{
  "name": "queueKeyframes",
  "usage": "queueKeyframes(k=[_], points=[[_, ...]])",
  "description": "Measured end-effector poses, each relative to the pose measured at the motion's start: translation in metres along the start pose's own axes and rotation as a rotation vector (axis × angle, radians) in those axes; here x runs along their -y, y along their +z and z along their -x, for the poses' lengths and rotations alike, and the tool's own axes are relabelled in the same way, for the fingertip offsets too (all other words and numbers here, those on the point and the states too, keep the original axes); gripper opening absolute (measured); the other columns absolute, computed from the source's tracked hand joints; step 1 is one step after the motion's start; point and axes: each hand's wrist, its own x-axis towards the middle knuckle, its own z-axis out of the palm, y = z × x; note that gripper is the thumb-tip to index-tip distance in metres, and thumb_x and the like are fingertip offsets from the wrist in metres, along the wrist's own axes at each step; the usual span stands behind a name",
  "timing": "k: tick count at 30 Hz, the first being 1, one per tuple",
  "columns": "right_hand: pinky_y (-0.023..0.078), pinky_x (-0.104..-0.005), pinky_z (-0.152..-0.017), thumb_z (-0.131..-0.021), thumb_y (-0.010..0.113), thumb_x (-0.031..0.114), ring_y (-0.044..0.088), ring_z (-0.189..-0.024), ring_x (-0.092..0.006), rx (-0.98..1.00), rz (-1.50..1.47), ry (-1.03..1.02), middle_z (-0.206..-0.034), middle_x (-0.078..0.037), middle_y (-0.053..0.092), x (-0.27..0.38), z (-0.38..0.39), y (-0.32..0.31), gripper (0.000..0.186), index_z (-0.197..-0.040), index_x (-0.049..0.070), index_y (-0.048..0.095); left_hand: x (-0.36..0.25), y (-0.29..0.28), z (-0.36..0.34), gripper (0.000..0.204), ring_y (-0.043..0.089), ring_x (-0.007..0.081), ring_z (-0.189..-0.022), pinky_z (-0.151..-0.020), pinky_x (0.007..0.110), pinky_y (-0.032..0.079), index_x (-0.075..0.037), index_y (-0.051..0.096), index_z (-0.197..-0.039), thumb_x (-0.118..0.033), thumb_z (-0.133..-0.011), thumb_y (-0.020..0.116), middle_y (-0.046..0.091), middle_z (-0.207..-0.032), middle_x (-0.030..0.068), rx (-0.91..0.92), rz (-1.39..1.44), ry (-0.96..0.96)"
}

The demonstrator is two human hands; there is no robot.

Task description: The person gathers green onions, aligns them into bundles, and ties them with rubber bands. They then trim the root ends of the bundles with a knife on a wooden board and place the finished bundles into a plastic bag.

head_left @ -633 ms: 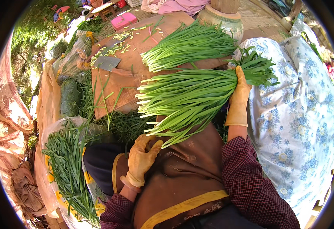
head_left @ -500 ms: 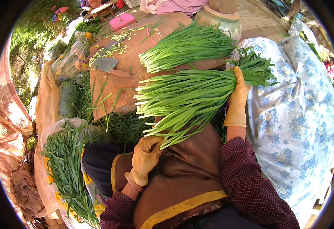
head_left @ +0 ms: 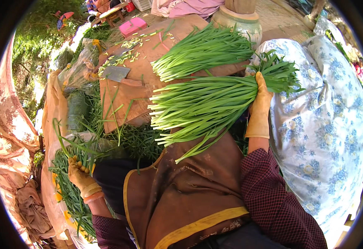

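Observation:
My right hand (head_left: 259, 106), in an orange rubber glove, is closed round a thick bunch of garlic chives (head_left: 206, 101) near its dark leafy end. The pale ends fan out leftward above my lap. On the far left my left hand (head_left: 79, 176), gloved the same way, has its fingers curled round a few loose chive leaves (head_left: 60, 137). It hangs over a plastic bag of loose green leaves (head_left: 71, 209). Another bunch of chives (head_left: 202, 54) lies on the brown board (head_left: 148, 89), just beyond the held one.
A broad-bladed knife (head_left: 117, 74) with a wooden handle rests on the board among pale cut bits. Farther back are a pink box (head_left: 132, 27) and a ceramic jar (head_left: 246, 27). A big flowered cloth bundle (head_left: 318, 124) stands at my right. A brown apron (head_left: 190, 182) covers my lap.
My left hand has moved left from the pale ends of the held bunch to the bag of leaves, with a few loose leaves in it. My right hand keeps its hold, almost unmoved.

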Motion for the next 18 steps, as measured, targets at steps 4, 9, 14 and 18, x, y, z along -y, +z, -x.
queueKeyframes(k=[4, 9, 14, 18], points=[[0.06, -0.0359, -0.07, -0.086, 0.08, 0.008, 0.068, -0.081, -0.0222, -0.017, 0.001, -0.045, -0.099, -0.012, 0.069, 0.0, 0.002, 0.003, 0.038, -0.117, -0.003, 0.062, 0.024, 0.029, 0.056, 0.043, 0.053, 0.0041, -0.058, -0.051, 0.019, 0.043, 0.002, 0.062, -0.128, -0.03, -0.1, 0.064, 0.069, -0.088, 0.0045, 0.684, -0.241, -0.051], [0.06, -0.0368, -0.07, -0.086, 0.08, 0.008, 0.069, -0.082, -0.0225, -0.004, -0.018, -0.064, -0.099, -0.011, 0.069, 0.004, 0.008, 0.008, 0.035, -0.114, -0.004, 0.064, 0.015, 0.102, 0.158, 0.044, 0.056, 0.0072, -0.064, -0.06, 0.022, 0.049, 0.002, 0.063, -0.129, -0.02, -0.093, 0.075, 0.071, -0.091, 0.0061, 1.023, -0.351, 0.081], [0.061, -0.0383, -0.073, -0.088, 0.078, 0.011, 0.069, -0.083, -0.0228, 0.05, -0.053, -0.059, -0.102, -0.013, 0.069, 0.009, 0.003, 0.006, 0.035, -0.115, -0.005, 0.064, 0.019, 0.117, 0.184, 0.029, 0.069, 0.0218, -0.076, -0.071, 0.033, 0.053, -0.004, 0.07, -0.118, -0.014, -0.091, 0.075, 0.074, -0.092, 0.0126, 1.267, -0.558, 0.254], [0.058, -0.0383, -0.088, -0.094, 0.072, 0.026, 0.068, -0.097, -0.0228, 0.132, 0.009, -0.065, -0.118, -0.015, 0.068, 0.016, 0.003, 0.002, 0.051, -0.129, -0.008, 0.059, 0.018, 0.104, 0.127, 0.018, 0.067, 0.0171, -0.076, -0.071, 0.029, 0.053, -0.002, 0.072, -0.111, -0.009, -0.095, 0.068, 0.074, -0.092, 0.0095, 0.874, -0.495, 0.189]])
